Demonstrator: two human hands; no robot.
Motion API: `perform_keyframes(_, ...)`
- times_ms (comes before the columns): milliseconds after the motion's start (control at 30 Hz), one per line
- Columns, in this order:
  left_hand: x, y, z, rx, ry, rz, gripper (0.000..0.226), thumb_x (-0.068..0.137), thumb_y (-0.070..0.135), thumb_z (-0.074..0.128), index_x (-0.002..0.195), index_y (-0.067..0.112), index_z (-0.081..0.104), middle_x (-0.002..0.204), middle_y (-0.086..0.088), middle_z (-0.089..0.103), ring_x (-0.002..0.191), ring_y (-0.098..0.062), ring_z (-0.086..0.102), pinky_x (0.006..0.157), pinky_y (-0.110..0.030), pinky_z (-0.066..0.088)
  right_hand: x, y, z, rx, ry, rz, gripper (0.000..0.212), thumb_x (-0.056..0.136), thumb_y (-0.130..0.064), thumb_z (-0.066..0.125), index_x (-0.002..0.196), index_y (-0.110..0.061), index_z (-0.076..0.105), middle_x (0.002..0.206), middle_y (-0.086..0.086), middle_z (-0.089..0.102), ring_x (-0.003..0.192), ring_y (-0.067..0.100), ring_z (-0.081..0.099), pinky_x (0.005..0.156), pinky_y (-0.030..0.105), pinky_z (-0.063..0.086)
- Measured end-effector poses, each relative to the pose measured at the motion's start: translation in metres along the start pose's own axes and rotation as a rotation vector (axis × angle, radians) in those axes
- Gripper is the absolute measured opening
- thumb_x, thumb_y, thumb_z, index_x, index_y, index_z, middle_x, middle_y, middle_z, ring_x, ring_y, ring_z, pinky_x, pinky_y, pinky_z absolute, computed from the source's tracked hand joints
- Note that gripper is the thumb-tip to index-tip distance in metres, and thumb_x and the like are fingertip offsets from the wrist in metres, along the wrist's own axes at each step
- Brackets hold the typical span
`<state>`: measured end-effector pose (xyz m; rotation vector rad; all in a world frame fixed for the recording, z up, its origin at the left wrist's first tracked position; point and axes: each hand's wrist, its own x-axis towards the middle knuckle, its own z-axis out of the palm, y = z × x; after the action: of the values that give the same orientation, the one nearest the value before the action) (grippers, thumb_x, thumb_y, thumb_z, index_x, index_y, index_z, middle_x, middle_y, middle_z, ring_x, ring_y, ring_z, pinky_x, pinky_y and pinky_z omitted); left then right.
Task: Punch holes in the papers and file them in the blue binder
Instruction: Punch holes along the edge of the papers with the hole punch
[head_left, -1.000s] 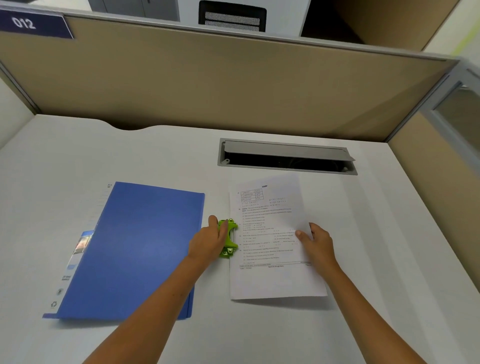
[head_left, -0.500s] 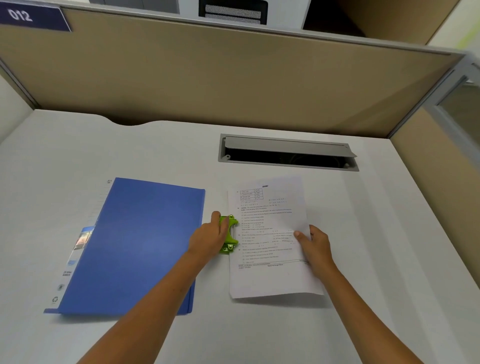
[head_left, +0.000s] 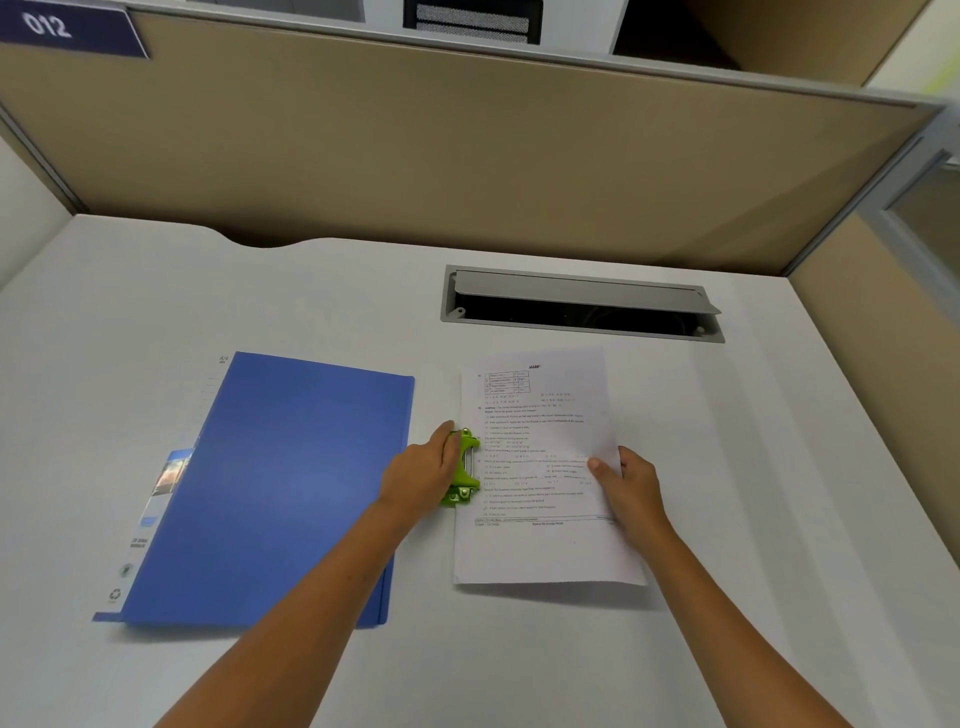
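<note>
Now the left hand (head_left: 423, 475) lies over a green punch (head_left: 464, 467), the fingers curled on its top and the palm pressing from the left side — it is grasping the punch. The punch sits at the left edge of the paper (head_left: 540, 467), about the middle of that edge, and the edge seems to go into its slot, though the hand hides most of this place. The right hand (head_left: 631, 486) holds the paper at the right edge: the thumb lies on the printed side, the other fingers are under or behind the sheet, so it is closed on the paper. The right side of the sheet is lifted a little from the desk (head_left: 779, 467) and a thin shadow shows under its near edge.

The binder (head_left: 280, 488) is closed and lies flat to the left of the punch, just beside the left hand; the left forearm crosses over its near right corner. A white sheet with a colour picture (head_left: 166, 499) comes out from under its left side.

Behind the paper, a grey cable box (head_left: 582, 304) is set into the desk with its lid half open — dark inside. A beige partition (head_left: 467, 156) closes the back of the desk, with a label "012" (head_left: 67, 28) at its top left corner.
</note>
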<state>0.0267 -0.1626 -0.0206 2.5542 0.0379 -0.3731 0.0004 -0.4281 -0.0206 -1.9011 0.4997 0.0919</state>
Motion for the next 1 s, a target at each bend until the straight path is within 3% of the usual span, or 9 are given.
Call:
perform_keyframes(100,-0.0008,0.0011,-0.0019,0.021,-0.009,0.026,0.047,0.102,0.041,0.02,0.143,0.021,0.033,0.071,-0.005,0.056,0.07,-0.032,0.062,0.066,-0.043,0.055,-0.0012,0.0011,-0.0008,-0.003,-0.009,-0.007,0.018,0.09,-0.023,0.06,0.107,-0.016,0.061,0.106,0.003,0.068,0.095,0.021,0.065,0.085,0.036,0.054)
perform_keyframes(300,0.0001,-0.0006,-0.0048,-0.027,-0.024,0.038,0.049,0.101,0.045,0.019,0.142,0.025,0.034,0.061,0.0,0.051,0.058,-0.021,0.055,0.06,-0.039,0.054,0.0035,-0.0039,-0.0015,-0.001,-0.002,-0.008,0.017,0.089,-0.022,0.06,0.105,-0.015,0.062,0.104,0.003,0.068,0.095,0.022,0.065,0.084,0.036,0.053)
perform_keyframes(467,0.0015,-0.0011,-0.0037,-0.035,-0.004,0.025,0.05,0.101,0.042,0.021,0.146,0.021,0.029,0.057,0.002,0.047,0.056,-0.019,0.051,0.049,-0.029,0.038,0.0064,-0.0058,-0.0032,-0.002,-0.048,0.001,0.021,0.089,-0.021,0.061,0.108,-0.012,0.063,0.107,0.004,0.069,0.094,0.019,0.065,0.081,0.03,0.052)
perform_keyframes(667,0.0038,-0.0014,-0.0039,-0.029,-0.029,0.012,0.051,0.102,0.041,0.022,0.148,0.021,0.026,0.055,0.002,0.046,0.054,-0.018,0.048,0.049,-0.028,0.035,0.006,-0.0059,0.0012,0.006,-0.095,0.027,0.033,0.088,-0.021,0.063,0.119,-0.008,0.06,0.112,0.008,0.068,0.101,0.026,0.065,0.093,0.044,0.052)
perform_keyframes(1000,0.0049,-0.0019,-0.0013,-0.019,-0.019,0.018,0.05,0.102,0.04,0.022,0.148,0.019,0.027,0.055,0.002,0.045,0.049,-0.012,0.042,0.043,-0.026,0.028,0.0071,-0.0068,-0.0017,0.058,-0.115,0.086,0.028,0.085,-0.02,0.067,0.113,-0.014,0.064,0.105,0.004,0.07,0.094,0.021,0.067,0.087,0.038,0.054)
